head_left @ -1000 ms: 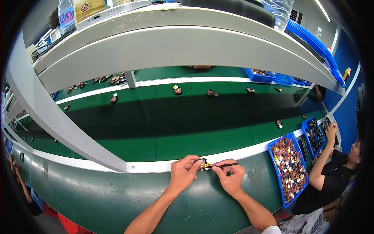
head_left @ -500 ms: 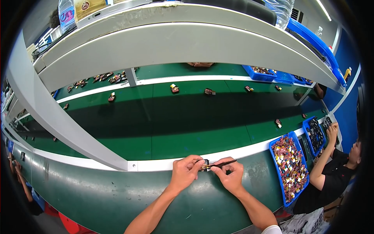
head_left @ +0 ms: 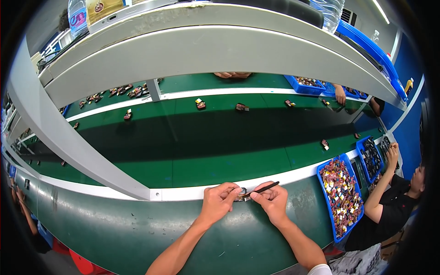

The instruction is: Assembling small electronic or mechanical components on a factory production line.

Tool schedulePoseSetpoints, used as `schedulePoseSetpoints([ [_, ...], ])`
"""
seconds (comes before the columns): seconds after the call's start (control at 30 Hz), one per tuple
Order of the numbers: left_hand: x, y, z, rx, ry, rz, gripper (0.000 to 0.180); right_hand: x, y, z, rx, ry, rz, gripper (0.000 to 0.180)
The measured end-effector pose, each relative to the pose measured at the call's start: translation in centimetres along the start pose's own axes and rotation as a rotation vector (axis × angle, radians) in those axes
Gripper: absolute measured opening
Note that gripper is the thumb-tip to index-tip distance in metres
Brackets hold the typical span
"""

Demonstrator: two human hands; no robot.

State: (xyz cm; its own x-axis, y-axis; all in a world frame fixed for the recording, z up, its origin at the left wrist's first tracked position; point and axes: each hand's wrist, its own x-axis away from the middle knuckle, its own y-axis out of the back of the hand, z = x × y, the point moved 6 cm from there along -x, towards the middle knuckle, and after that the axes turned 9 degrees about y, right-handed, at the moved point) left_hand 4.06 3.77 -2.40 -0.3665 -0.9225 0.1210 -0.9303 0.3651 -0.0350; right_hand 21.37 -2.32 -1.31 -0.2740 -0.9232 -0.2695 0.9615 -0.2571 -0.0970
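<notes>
My left hand point(head_left: 217, 204) is closed, thumb and fingers pinching a small electronic part point(head_left: 242, 194) just above the near edge of the conveyor. Fine details of that part are too small to make out. Between the thumb and fingers of my right hand point(head_left: 273, 206) are slim black tweezers point(head_left: 267, 187). Their rear end points up to the right, and the tips reach the part beside my left fingertips. Both hands are close together over the green worktop point(head_left: 183, 233).
A blue tray point(head_left: 338, 239) heaped with small wired parts lies at right, beside another blue tray point(head_left: 360, 143) of black pieces. A co-worker point(head_left: 389, 201) sits there. Scattered parts ride the green conveyor belt point(head_left: 220, 172). A grey post point(head_left: 87, 149) and crossbeam point(head_left: 220, 50) stand ahead.
The tweezers have swung to a steeper slant in my right hand. Parts on the belt have shifted slightly left. Another person's hand has appeared by the far blue trays.
</notes>
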Motion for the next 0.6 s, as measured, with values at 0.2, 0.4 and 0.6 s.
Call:
schedulePoseSetpoints([
  [0.2, -0.07, -0.03, 0.23, 0.019, 0.028, 0.008, 0.015, -0.03, 0.11, -0.18, -0.136, -0.181, 0.022, 0.012],
  [0.4, -0.08, 0.01, 0.19, 0.013, 0.067, 0.001, 0.018, 0.00, -0.04, -0.13, -0.106, -0.174, 0.033, 0.012],
  [0.6, -0.18, 0.15, 0.23, -0.005, 0.066, -0.049, 0.018, 0.09, -0.21, -0.55, -0.069, -0.107, 0.036, 0.010],
])
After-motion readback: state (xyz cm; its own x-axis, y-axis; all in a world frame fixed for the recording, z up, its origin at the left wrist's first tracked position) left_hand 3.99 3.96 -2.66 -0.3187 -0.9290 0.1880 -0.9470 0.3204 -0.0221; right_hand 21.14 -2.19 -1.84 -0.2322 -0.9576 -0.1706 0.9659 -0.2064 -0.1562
